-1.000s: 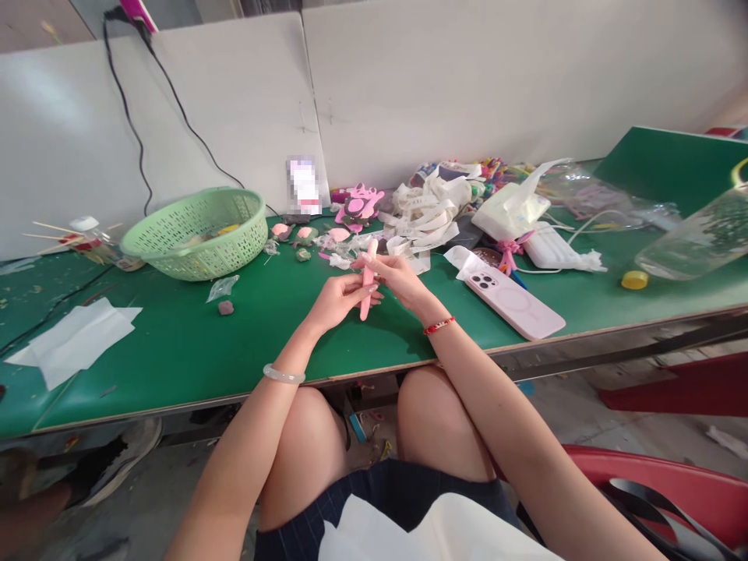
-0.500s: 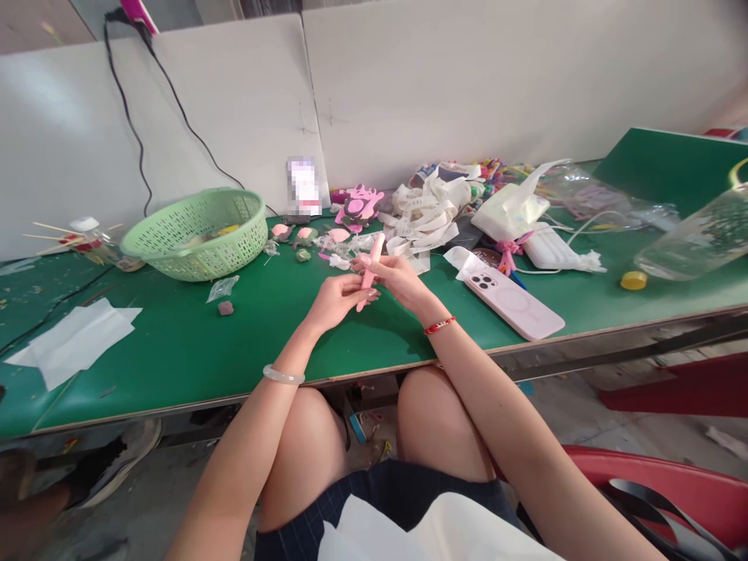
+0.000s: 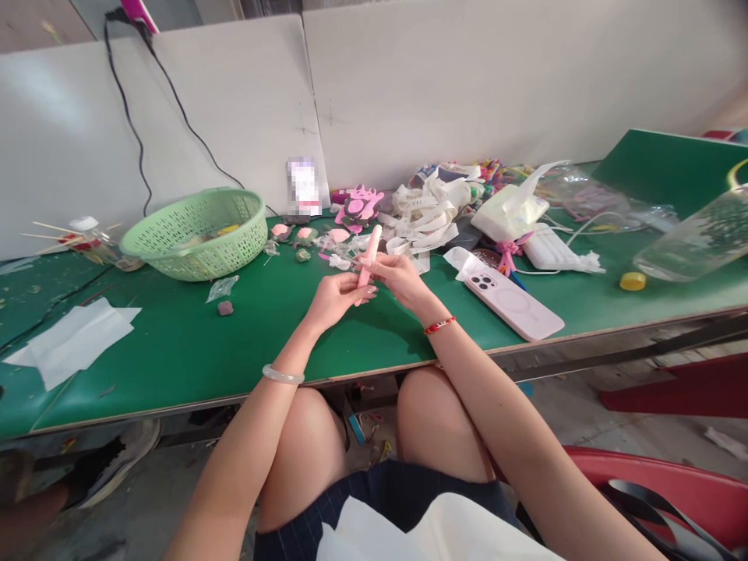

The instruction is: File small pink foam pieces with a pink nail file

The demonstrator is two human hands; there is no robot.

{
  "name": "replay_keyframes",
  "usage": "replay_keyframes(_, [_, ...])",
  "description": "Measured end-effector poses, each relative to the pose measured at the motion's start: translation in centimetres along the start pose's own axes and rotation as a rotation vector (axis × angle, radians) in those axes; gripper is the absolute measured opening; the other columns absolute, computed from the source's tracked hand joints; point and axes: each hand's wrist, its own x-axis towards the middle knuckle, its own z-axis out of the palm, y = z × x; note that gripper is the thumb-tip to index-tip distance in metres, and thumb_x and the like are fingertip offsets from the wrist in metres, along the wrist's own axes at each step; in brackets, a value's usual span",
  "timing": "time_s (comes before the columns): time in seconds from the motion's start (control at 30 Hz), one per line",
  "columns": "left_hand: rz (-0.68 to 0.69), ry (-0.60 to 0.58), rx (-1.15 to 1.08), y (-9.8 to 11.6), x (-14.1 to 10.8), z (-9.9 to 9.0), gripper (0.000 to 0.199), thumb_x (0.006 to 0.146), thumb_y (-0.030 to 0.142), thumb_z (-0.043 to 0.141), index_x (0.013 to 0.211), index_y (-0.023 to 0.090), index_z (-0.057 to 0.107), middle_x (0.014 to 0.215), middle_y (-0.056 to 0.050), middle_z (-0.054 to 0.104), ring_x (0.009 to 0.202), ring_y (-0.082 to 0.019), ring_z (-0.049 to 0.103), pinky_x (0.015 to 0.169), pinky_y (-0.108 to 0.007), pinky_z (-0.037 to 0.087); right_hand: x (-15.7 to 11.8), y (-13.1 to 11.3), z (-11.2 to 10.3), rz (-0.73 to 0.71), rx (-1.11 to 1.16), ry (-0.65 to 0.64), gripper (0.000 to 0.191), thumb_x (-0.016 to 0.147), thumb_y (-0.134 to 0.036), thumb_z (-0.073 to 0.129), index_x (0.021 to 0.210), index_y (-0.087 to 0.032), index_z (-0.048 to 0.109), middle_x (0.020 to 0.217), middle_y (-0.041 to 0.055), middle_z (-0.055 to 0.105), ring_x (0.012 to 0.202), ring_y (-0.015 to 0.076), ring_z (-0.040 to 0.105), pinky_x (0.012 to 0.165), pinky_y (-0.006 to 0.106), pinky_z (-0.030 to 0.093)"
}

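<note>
Between my two hands, above the green table (image 3: 257,343), a slim pink stick-shaped piece (image 3: 371,248) stands tilted, its paler tip pointing up and away from me. My left hand (image 3: 339,298) pinches its lower part with thumb and fingers. My right hand (image 3: 398,277) is closed on it slightly higher, from the other side. The fingers hide its middle. Just beyond lie small pink lumps on wrapping (image 3: 338,234), crumpled clear plastic and a pink-and-black flat figure (image 3: 359,206).
A green basket (image 3: 195,261) stands left, near white paper sheets (image 3: 82,339) and a small brownish lump (image 3: 225,308). On the right are a pink phone (image 3: 520,308), a tissue pack (image 3: 511,212), a yellow cap (image 3: 633,280) and a clear bottle (image 3: 695,234). White strips (image 3: 429,206) pile up behind.
The pink piece has turned a little more upright and its tip has shifted slightly left. Both hands keep hold of it in nearly the same place.
</note>
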Motion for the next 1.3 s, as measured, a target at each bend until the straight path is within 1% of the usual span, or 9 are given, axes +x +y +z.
replay_keyframes(0.1, [-0.039, -0.001, 0.035, -0.03, -0.01, -0.03, 0.048, 0.064, 0.048, 0.084, 0.093, 0.011, 0.074, 0.089, -0.011, 0.077, 0.084, -0.025, 0.073, 0.082, -0.04, 0.059, 0.1, 0.08, -0.12, -0.01, 0.035, 0.024, 0.037, 0.062, -0.057, 0.083, 0.068, -0.021, 0.077, 0.098, 0.0064, 0.073, 0.099, 0.0234, 0.063, 0.079, 0.032, 0.052])
replay_keyframes(0.23, [-0.056, 0.02, 0.025, -0.03, -0.02, -0.05, 0.048, 0.065, 0.053, 0.082, 0.087, 0.011, 0.074, 0.083, -0.012, 0.077, 0.082, -0.025, 0.074, 0.079, -0.039, 0.06, 0.12, -0.06, -0.04, 0.029, 0.037, 0.027, 0.039, 0.06, -0.057, 0.084, 0.074, -0.021, 0.078, 0.094, 0.0055, 0.073, 0.094, 0.022, 0.064, 0.076, 0.031, 0.051])
replay_keyframes(0.43, [-0.05, 0.032, 0.005, 0.04, 0.0, -0.04, 0.051, 0.061, 0.051, 0.085, 0.09, 0.01, 0.074, 0.088, -0.012, 0.077, 0.082, -0.024, 0.074, 0.079, -0.038, 0.06, 0.1, -0.04, -0.04, -0.014, 0.009, 0.028, 0.035, 0.059, -0.053, 0.086, 0.067, -0.021, 0.076, 0.103, 0.0066, 0.072, 0.097, 0.0228, 0.065, 0.077, 0.032, 0.051])
replay_keyframes(0.63, [-0.068, 0.03, 0.043, 0.15, -0.09, 0.02, 0.051, 0.063, 0.055, 0.082, 0.086, 0.011, 0.074, 0.084, -0.012, 0.077, 0.079, -0.025, 0.074, 0.075, -0.038, 0.061, 0.07, -0.08, -0.12, -0.01, 0.003, 0.075, 0.037, 0.06, -0.056, 0.084, 0.073, -0.022, 0.078, 0.091, 0.0048, 0.073, 0.09, 0.0218, 0.064, 0.077, 0.033, 0.051])
replay_keyframes(0.77, [-0.057, 0.044, 0.044, 0.2, -0.08, 0.03, 0.052, 0.064, 0.057, 0.08, 0.086, 0.01, 0.074, 0.083, -0.013, 0.077, 0.078, -0.025, 0.074, 0.076, -0.038, 0.061, 0.03, -0.15, -0.04, 0.022, -0.023, 0.03, 0.04, 0.061, -0.057, 0.083, 0.079, -0.021, 0.079, 0.087, 0.0045, 0.073, 0.087, 0.0208, 0.064, 0.076, 0.032, 0.051])
replay_keyframes(0.93, [-0.071, 0.039, 0.027, 0.16, 0.01, -0.02, 0.054, 0.061, 0.056, 0.083, 0.088, 0.01, 0.074, 0.085, -0.012, 0.077, 0.079, -0.025, 0.074, 0.076, -0.038, 0.061, 0.11, 0.05, -0.07, -0.003, -0.017, 0.028, 0.038, 0.059, -0.056, 0.084, 0.07, -0.021, 0.078, 0.098, 0.0065, 0.074, 0.09, 0.0218, 0.065, 0.076, 0.032, 0.051])
replay_keyframes(1.03, [-0.079, 0.027, 0.037, 0.19, -0.02, -0.06, 0.057, 0.059, 0.055, 0.085, 0.093, 0.01, 0.074, 0.088, -0.012, 0.077, 0.079, -0.025, 0.074, 0.076, -0.037, 0.061, 0.2, 0.28, -0.25, -0.024, -0.008, 0.04, 0.036, 0.062, -0.056, 0.083, 0.068, -0.021, 0.077, 0.097, 0.0057, 0.073, 0.09, 0.0211, 0.065, 0.077, 0.032, 0.051])
replay_keyframes(1.2, [-0.097, -0.022, 0.08, 0.23, -0.12, -0.13, 0.052, 0.067, 0.058, 0.079, 0.088, 0.01, 0.074, 0.083, -0.013, 0.077, 0.075, -0.024, 0.074, 0.073, -0.037, 0.061, 0.22, 0.31, -0.43, -0.027, -0.007, 0.068, 0.036, 0.065, -0.058, 0.081, 0.072, -0.022, 0.077, 0.095, 0.0052, 0.073, 0.094, 0.0218, 0.065, 0.079, 0.032, 0.051])
replay_keyframes(1.3, [-0.086, -0.017, 0.088, 0.17, -0.13, -0.13, 0.052, 0.068, 0.059, 0.078, 0.087, 0.011, 0.075, 0.082, -0.013, 0.077, 0.075, -0.025, 0.075, 0.073, -0.037, 0.061, 0.1, 0.03, -0.26, 0.016, -0.012, 0.025, 0.037, 0.064, -0.057, 0.082, 0.078, -0.022, 0.079, 0.094, 0.005, 0.074, 0.089, 0.0205, 0.064, 0.076, 0.031, 0.051])
